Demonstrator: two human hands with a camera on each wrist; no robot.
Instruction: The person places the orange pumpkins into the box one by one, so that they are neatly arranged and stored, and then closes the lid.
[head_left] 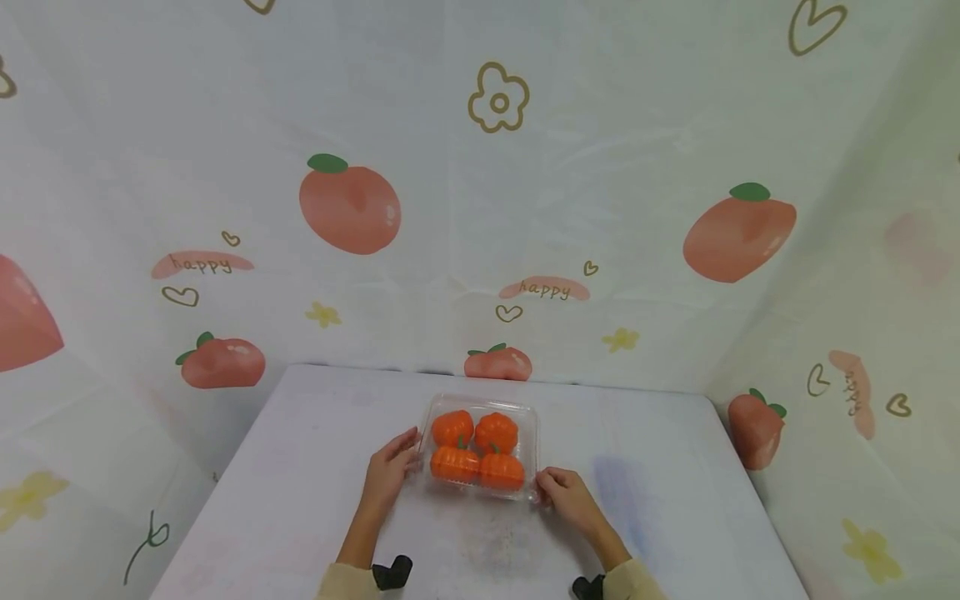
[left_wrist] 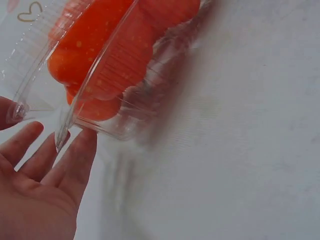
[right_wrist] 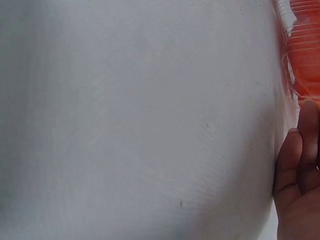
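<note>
A clear plastic clamshell container (head_left: 528,417) sits on the white table in the head view, with several small orange toy pumpkins (head_left: 497,432) inside. My left hand (head_left: 388,473) is at the container's left side, its fingers extended. In the left wrist view, the fingertips (left_wrist: 85,142) touch the plastic rim (left_wrist: 62,132) near a corner, and another digit meets the rim farther left. At the near right corner, my right hand (head_left: 566,493) pinches the container's edge with bent fingers. Only part of this hand shows in the right wrist view, beside the ribbed plastic wall (right_wrist: 302,35).
The white tabletop (head_left: 322,450) has faint stains and a bluish patch (head_left: 622,492) to the right of the container. A printed cloth backdrop (head_left: 450,167) rises behind the table and along its sides.
</note>
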